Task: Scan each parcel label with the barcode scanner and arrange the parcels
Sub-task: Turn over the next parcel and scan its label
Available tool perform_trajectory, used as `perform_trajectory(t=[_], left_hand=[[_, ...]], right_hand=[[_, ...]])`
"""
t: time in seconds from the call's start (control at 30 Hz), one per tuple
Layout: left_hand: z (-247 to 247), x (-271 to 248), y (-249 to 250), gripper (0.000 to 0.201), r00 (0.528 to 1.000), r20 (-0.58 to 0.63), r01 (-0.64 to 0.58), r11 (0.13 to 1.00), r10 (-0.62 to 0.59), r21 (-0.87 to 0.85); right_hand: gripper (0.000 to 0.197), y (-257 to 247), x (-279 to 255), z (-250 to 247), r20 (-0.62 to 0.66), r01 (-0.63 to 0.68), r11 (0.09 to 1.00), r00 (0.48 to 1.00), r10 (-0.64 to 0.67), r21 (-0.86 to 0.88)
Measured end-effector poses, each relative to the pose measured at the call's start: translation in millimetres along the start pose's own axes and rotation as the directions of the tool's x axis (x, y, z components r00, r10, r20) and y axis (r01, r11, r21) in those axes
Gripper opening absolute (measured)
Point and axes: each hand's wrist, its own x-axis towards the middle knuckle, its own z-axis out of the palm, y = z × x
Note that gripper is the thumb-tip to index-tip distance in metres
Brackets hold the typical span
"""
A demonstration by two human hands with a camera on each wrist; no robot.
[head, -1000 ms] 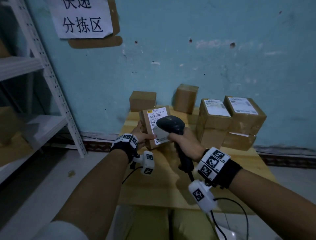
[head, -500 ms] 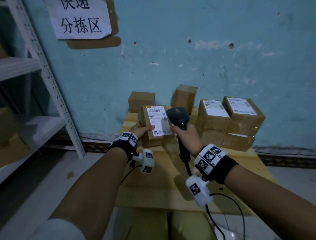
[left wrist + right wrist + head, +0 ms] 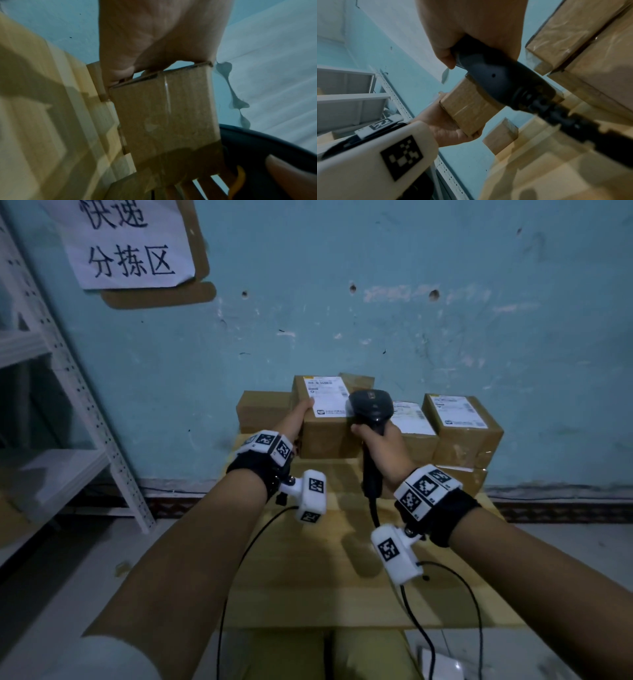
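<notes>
Head view: our left hand (image 3: pixel 297 419) grips the labelled parcel (image 3: pixel 327 419) above the surface (image 3: pixel 308 577); right hand (image 3: pixel 380 443) wraps the scanner (image 3: pixel 371 409) beside it. Left wrist: fingers (image 3: pixel 120 73) clamp the parcel's top edge. Right wrist: scanner handle gripped tight.

- the barcode scanner (image 3: pixel 371 409) covers the right edge of the label (image 3: pixel 327 397) on the held parcel (image 3: pixel 325 426); the label print is too small to read.
- the left hand (image 3: pixel 296 419) shows only partly: its fingers go behind the parcel.
- a plain box (image 3: pixel 262 412) behind is half hidden.
- the wall sign (image 3: pixel 126 241) is cut off by the top edge.
- the left wrist view is blurred.
</notes>
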Motion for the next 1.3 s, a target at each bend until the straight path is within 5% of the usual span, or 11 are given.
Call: perform_trajectory(t=[0.37, 0.57, 0.73, 0.9, 1.07, 1.3], left_hand=[[4, 45, -58, 0.035, 0.995, -0.058, 0.078, 0.997, -0.078, -0.006], [1, 117, -101, 0.072, 0.989, -0.064, 0.139, 0.985, -0.133, 0.098], [11, 94, -91, 0.039, 0.994, -0.004, 0.111, 0.993, -0.111, 0.039], [21, 74, -87, 0.025, 0.993, 0.002, 0.119, 0.993, -0.119, 0.009], [26, 66, -89, 0.024, 0.992, 0.035, 0.123, 0.992, -0.124, 0.025], [29, 64, -92, 0.026, 0.991, 0.072, 0.102, 0.988, -0.111, 0.116]], right_hand=[[0.028, 48, 1, 9, 0.017, -0.140, 0.968, 0.989, 0.147, -0.210], [0.024, 58, 4, 17, 0.006, -0.173, 0.959, 0.984, 0.179, -0.225], [0.019, 55, 2, 12, -0.016, -0.189, 0.957, 0.982, 0.190, -0.219], [0.032, 55, 0, 11, -0.035, -0.175, 0.970, 0.984, 0.172, -0.166], [0.093, 104, 24, 12, -0.047, -0.111, 0.978, 0.993, 0.104, -0.176], [0.091, 129, 34, 11, -0.027, -0.108, 0.967, 0.994, 0.105, -0.230]])
